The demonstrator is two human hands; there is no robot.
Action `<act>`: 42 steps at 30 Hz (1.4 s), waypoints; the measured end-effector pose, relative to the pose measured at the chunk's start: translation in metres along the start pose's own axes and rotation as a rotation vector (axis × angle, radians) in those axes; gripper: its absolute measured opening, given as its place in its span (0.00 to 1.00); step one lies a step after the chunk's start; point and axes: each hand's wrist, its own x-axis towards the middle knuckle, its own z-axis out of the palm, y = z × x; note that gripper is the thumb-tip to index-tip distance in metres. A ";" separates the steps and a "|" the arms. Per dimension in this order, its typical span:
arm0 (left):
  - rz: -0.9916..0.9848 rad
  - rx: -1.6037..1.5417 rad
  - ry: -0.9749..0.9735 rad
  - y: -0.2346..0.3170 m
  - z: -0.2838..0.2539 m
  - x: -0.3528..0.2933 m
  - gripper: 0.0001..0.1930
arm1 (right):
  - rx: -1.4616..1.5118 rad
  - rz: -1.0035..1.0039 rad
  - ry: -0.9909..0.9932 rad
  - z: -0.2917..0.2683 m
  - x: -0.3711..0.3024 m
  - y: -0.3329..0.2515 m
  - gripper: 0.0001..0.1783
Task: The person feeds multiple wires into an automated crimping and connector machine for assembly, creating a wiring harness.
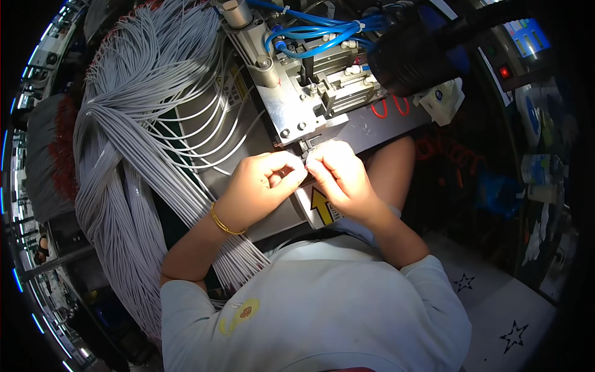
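Note:
My left hand [257, 186], with a gold bangle on its wrist, is closed in a pinch just in front of a metal bench machine [291, 102]. Beside it, my right hand [341, 177] is pinched too, its fingertips almost meeting those of the left. Whatever lies between the fingers is too small and too brightly lit to make out. Right behind the fingertips is the machine's small metal fixture [307, 144]. Several loose grey cables [204, 166] curve toward the machine, left of my left hand.
A thick bundle of grey cables [124, 204] hangs along the left. Blue air tubes [328, 34] loop over the machine. A dark lamp head [412, 59] overhangs its right side. A yellow arrow label [321, 206] faces me below my hands. A red lit switch [504, 72] glows at right.

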 end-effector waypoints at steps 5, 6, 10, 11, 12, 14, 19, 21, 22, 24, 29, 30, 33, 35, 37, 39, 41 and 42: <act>0.170 0.486 0.129 -0.009 -0.003 0.002 0.04 | 0.002 0.215 0.027 -0.003 -0.009 0.024 0.06; 0.252 0.608 0.181 -0.012 -0.003 0.003 0.03 | -0.007 0.294 0.033 -0.004 -0.009 0.028 0.07; 0.203 0.782 0.243 -0.008 0.005 -0.002 0.04 | -0.130 0.337 -0.059 -0.004 -0.007 0.028 0.07; 0.202 0.781 0.240 -0.008 0.006 -0.002 0.04 | -0.130 0.340 -0.058 -0.004 -0.006 0.027 0.07; 0.231 0.842 0.254 -0.009 0.008 -0.003 0.05 | -0.135 0.342 -0.078 -0.006 -0.005 0.026 0.07; 0.290 0.963 0.280 -0.009 0.012 -0.005 0.06 | -0.145 0.347 -0.116 -0.008 -0.003 0.024 0.07; 0.230 0.930 0.296 -0.006 0.022 -0.011 0.09 | -0.046 0.380 -0.126 -0.008 -0.004 0.032 0.07; 0.342 0.934 0.232 -0.004 0.027 -0.012 0.11 | -0.144 0.329 -0.116 -0.011 -0.002 0.028 0.07; 0.398 0.935 0.200 -0.004 0.028 -0.012 0.13 | -0.194 0.303 -0.110 -0.011 -0.002 0.027 0.07; 0.413 0.943 0.207 -0.004 0.029 -0.011 0.14 | -0.214 0.286 -0.083 -0.009 -0.002 0.027 0.07; 0.440 0.970 0.213 -0.003 0.029 -0.005 0.16 | -0.316 0.212 -0.097 -0.013 0.001 0.023 0.07; 0.440 0.976 0.208 -0.002 0.029 -0.004 0.16 | -0.346 0.194 -0.131 -0.015 0.001 0.022 0.06; 0.442 0.973 0.216 0.000 0.029 -0.001 0.14 | -0.023 0.329 -0.159 -0.014 -0.001 0.035 0.06; 0.438 0.975 0.228 0.002 0.028 -0.001 0.14 | 0.142 0.389 -0.181 -0.014 -0.003 0.039 0.06; 0.413 0.885 0.214 0.004 0.025 -0.002 0.13 | 0.050 0.308 -0.125 -0.014 -0.003 0.039 0.05; 0.386 0.848 0.224 0.006 0.020 -0.010 0.13 | 0.018 0.255 -0.109 -0.013 -0.003 0.039 0.05; 0.411 0.929 -0.232 0.011 0.008 -0.024 0.10 | 0.044 0.269 0.100 -0.013 -0.006 0.036 0.04; 0.420 0.952 -0.469 0.013 0.005 -0.030 0.09 | 0.053 0.282 0.208 -0.011 -0.008 0.035 0.04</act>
